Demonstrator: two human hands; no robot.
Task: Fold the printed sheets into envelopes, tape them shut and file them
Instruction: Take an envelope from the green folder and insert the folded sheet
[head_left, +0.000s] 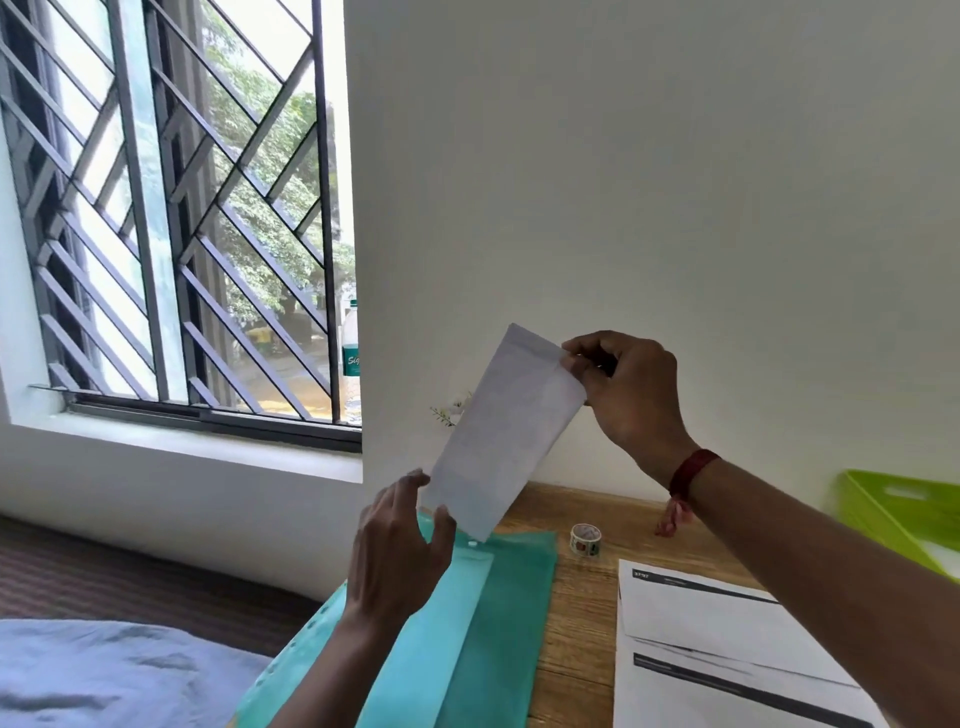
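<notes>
Envelope aloft w/ folder, tape roll, sheets below.

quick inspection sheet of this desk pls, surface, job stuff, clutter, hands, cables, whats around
surface: wooden desk, bare wood showing between folders and sheets
job's things: folded envelope held in the air above the desk; printed sheets flat at the right; tape roll on the desk; teal folders overlapping at the left; green tray at the far right
clutter: blue cloth at lower left, off the desk
grippers: left hand pinches the envelope's lower end; right hand pinches its top corner
cables: nothing seen
surroundings: white wall behind; barred window at left, bottle on its sill
</notes>
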